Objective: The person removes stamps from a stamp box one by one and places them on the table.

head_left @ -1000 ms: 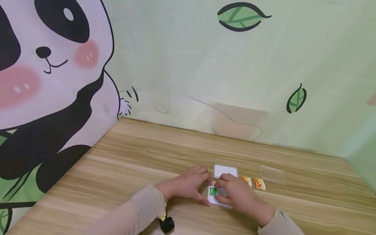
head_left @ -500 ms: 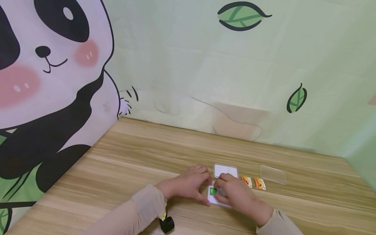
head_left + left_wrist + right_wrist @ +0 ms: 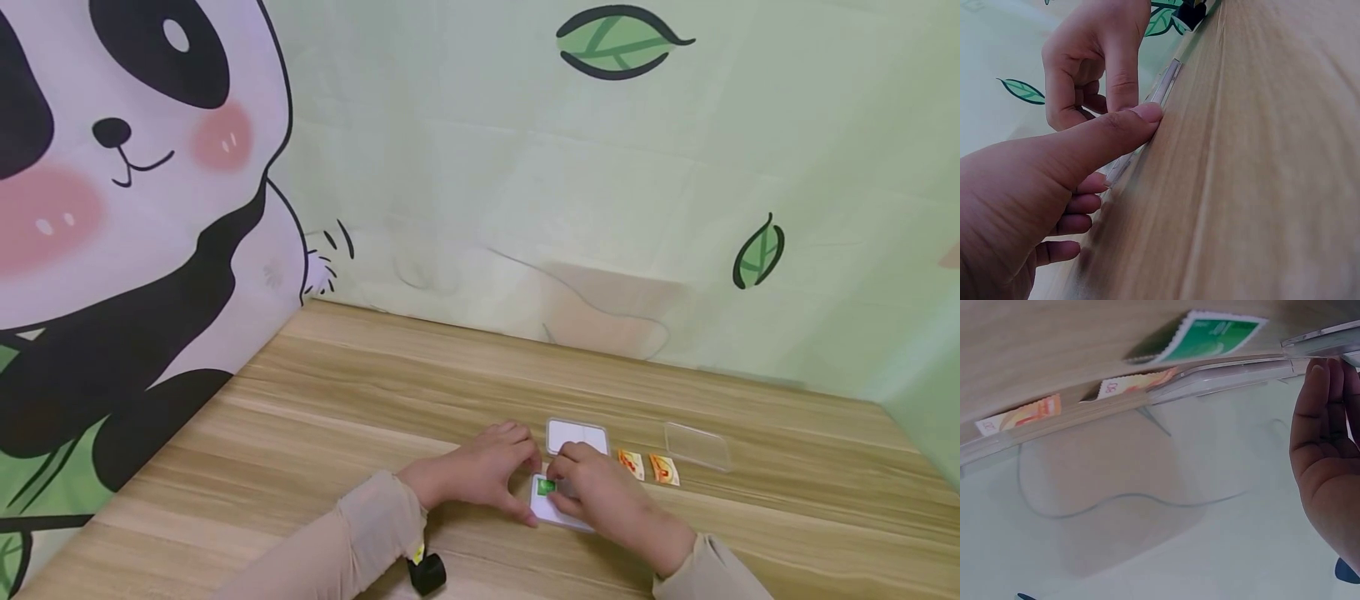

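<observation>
My left hand (image 3: 480, 467) grips a flat white-lined clear plastic case (image 3: 542, 510) by its left side, thumb on the near edge. In the left wrist view, that thumb presses the rim of the case (image 3: 1165, 84). A green stamp (image 3: 545, 487) is on the case's left part. My right hand (image 3: 611, 500) pinches at its right edge with thumb and forefinger, partly covering it. In the right wrist view, the right hand's curled fingers (image 3: 1313, 400) are at the case, and another green stamp (image 3: 1213, 337) lies on the table.
Behind the hands lies a second white-lined case (image 3: 576, 435). To its right are an orange stamp (image 3: 632, 464), another orange stamp (image 3: 664, 469) and a clear lid (image 3: 697, 446). A black object (image 3: 427, 573) is by the left sleeve. A panda-printed cloth (image 3: 600, 183) stands behind the table.
The green stamp on the case has shifted slightly up and right, with less of it showing. Both hands stay almost where they were.
</observation>
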`<state>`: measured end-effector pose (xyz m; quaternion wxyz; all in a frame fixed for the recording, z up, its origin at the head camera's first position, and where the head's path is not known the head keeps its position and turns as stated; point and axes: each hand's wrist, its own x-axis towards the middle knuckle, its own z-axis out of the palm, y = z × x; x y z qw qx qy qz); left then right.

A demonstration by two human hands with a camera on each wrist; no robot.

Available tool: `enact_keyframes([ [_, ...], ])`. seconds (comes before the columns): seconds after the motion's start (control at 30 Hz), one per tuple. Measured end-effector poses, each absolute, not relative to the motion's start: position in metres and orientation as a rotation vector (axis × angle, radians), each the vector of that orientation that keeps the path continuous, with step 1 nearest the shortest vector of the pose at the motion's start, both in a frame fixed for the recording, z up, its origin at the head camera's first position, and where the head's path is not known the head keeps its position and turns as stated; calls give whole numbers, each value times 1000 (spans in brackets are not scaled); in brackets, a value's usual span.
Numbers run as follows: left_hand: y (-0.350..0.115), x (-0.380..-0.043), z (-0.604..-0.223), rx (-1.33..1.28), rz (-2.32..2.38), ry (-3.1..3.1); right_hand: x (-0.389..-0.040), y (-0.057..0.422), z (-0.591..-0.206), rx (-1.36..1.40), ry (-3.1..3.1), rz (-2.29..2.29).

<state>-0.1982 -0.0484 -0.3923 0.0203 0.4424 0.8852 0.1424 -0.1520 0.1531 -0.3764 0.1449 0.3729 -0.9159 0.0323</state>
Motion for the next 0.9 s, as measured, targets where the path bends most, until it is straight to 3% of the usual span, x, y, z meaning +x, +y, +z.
enact_keyframes([
  [0.9, -48, -199, -393, 1367, 424, 2750, -152, 154, -375, 1026, -2654, 149],
])
